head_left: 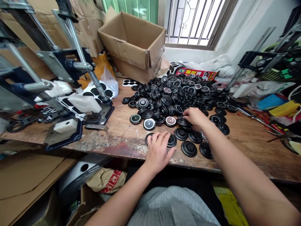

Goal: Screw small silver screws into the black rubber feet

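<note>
In the head view, we rest our left hand [158, 150] palm down over two dark discs [172, 140] near the table [249, 150] edge. Its thumb stands well out from the fingers, so the grip looks wide and loose. Our right hand [195, 117] reaches to the near side of the pile [162, 97], its fingers bent above a stacked disc [184, 122]; the tips are partly hidden, and we cannot tell whether they pinch anything. More loose discs [189, 148] lie between our forearms, some close to the front edge.

From here, we judge the pile to be the weak point: a piece pulled from its foot could let those leaning above slide down. A sideways sweep of our right forearm (it passes just beside the nearest discs) might push one over the edge. If our left hand presses on a rim instead of the middle, that disc could tip or skid. The press [82, 56] stands well apart, so knocking it seems unlikely.
</note>
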The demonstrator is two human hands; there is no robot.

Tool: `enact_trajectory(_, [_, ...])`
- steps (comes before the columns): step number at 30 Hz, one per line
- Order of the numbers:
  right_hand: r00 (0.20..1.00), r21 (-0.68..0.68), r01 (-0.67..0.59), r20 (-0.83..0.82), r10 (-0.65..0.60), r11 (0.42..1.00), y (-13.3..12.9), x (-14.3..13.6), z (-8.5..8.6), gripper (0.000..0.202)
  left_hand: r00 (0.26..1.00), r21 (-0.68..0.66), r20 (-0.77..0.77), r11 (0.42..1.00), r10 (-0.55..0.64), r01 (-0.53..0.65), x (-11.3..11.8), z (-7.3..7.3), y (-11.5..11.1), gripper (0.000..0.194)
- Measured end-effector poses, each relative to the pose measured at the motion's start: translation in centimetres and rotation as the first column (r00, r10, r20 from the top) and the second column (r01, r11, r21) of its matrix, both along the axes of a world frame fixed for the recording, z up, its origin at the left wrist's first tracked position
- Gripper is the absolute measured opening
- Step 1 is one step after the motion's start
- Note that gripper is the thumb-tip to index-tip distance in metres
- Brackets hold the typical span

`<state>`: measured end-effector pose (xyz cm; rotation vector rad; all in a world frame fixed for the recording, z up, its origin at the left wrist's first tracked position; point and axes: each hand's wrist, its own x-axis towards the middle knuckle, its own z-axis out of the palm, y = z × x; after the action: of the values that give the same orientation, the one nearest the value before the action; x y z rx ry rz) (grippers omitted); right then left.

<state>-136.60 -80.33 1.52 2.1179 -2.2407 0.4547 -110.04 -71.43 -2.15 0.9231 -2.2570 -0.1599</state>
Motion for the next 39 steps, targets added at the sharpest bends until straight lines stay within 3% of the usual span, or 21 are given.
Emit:
enact_trajectory(4, [0.999,0.039,-0.014,-0.036,0.015,0.999,0.3,0.0,0.2,0.015,0.963,0.029,-0.069,0.964,-0.261,0.263,-1.8,0.3,2.0,0.037])
enact_trajectory(6, [0.999,0.034,-0.022,-0.039,0.024,0.999,0.5,-0.3,0.1,0.015,0.954,0.096,-0.034,0.950,-0.297,0.299,-3.2,0.1,2.7,0.037])
enact_trajectory(11, [0.999,0.006,-0.051,-0.008,0.051,0.999,1.0,-1.2,-0.4,0.015,0.969,0.182,0.056,0.956,-0.242,0.229,-5.9,-0.9,2.9,0.039])
enact_trajectory(18, [0.986,-0.050,-0.139,0.086,0.143,0.989,2.2,-2.6,-0.5,0.020,0.969,0.221,-0.025,0.944,-0.247,0.247,-6.2,-1.2,2.4,0.034])
enact_trajectory(22, [0.962,0.012,-0.256,0.099,0.254,0.966,1.7,-2.5,-0.3,0.035,0.970,0.238,-0.047,0.940,-0.239,0.243,-6.2,-1.4,2.3,0.036])
enact_trajectory(26, [0.951,0.109,-0.303,0.100,0.293,0.947,0.4,-2.3,0.5,0.027,0.971,0.241,-0.079,0.941,-0.225,0.238,-6.3,-1.8,2.1,0.039])
enact_trajectory(34, [0.960,0.086,-0.241,0.170,0.224,0.967,0.4,-2.8,0.4,0.015,0.969,0.232,-0.107,0.942,-0.223,0.242,-6.1,-2.2,2.0,0.035])
enact_trajectory(37, [0.963,-0.014,-0.163,0.217,0.162,0.987,2.4,-3.0,0.5,0.020,0.969,0.242,-0.117,0.940,-0.219,0.241,-6.0,-2.2,2.0,0.035])
enact_trajectory(39, [0.959,-0.129,-0.115,0.242,0.144,0.985,5.1,-2.4,0.6,0.030,0.969,0.255,-0.124,0.936,-0.215,0.241,-6.0,-2.1,2.0,0.035])
